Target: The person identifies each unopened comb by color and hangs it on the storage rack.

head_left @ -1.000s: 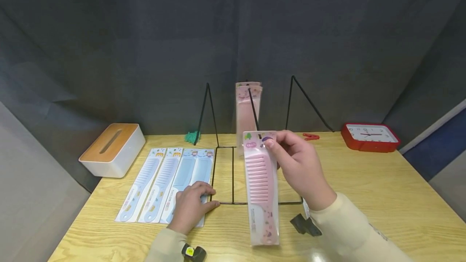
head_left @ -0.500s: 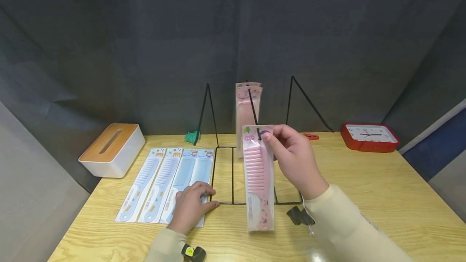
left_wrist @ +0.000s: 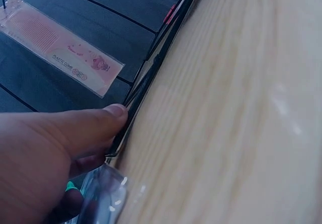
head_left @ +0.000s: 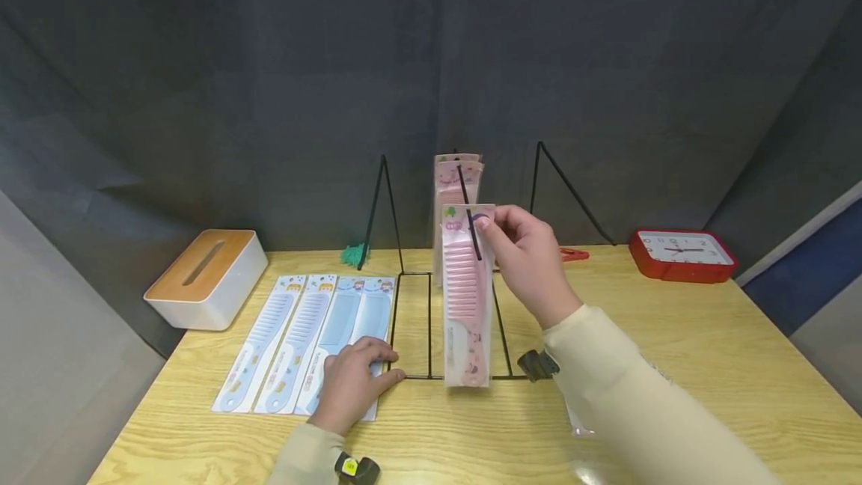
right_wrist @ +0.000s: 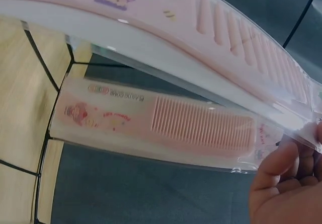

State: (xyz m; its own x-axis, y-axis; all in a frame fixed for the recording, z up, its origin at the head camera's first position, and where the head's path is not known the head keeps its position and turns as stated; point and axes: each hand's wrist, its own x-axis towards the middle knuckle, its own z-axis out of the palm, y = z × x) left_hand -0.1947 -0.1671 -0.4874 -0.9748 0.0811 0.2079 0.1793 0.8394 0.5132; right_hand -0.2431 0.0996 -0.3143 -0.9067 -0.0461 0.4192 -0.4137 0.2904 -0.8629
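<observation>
My right hand [head_left: 528, 260] pinches the top right corner of a packaged pink comb [head_left: 465, 298]. The end of the rack's centre prong [head_left: 474, 234] shows in front of this pack's header, passing through it near the top. Farther back on the prong hang pink comb packs [head_left: 447, 180], overlapping; one of these packaged combs [right_wrist: 201, 126] shows its fine teeth in the right wrist view. My left hand [head_left: 353, 384] rests over blue comb packs, its thumb and index fingertips touching the front left corner of the black wire rack [head_left: 429, 320]. In the left wrist view, the thumb [left_wrist: 95, 126] lies against the rod.
Several blue comb packs [head_left: 274, 328] lie side by side left of the rack. A tissue box [head_left: 205, 279] stands at the left, a red clock [head_left: 683, 254] at the right. Behind the rack are a green bundle [head_left: 352, 254] and a red clip [head_left: 574, 254]. A clear pack [head_left: 578, 418] peeks from under the right sleeve.
My right hand has moved forward, up and slightly left with the pink comb. More of the prong now sticks out in front of its header. The left hand has stayed put.
</observation>
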